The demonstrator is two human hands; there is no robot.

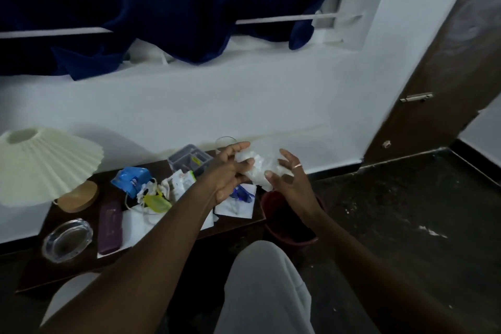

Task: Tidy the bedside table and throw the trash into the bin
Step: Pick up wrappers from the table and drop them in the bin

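Note:
Both hands hold a crumpled clear plastic wrapper (pixel 257 167) in the air above the dark red bin (pixel 291 236). My left hand (pixel 230 173) grips its left side with curled fingers. My right hand (pixel 288 179) grips its right side, fingers spread around it. The bin stands on the floor just right of the dark wooden bedside table (pixel 81 266). On the table lie a blue packet (pixel 131 177), a yellow mask (pixel 157 202), white wrappers (pixel 177 183), papers (pixel 235 206) and a blue-capped item (pixel 242 194).
A pleated cream lamp (pixel 46 165) stands at the table's left. A glass ashtray (pixel 67 240) and a purple case (pixel 109 228) lie near the front. A grey tray (pixel 189 160) and a glass (pixel 225 142) sit by the wall. My knee (pixel 265 287) is below.

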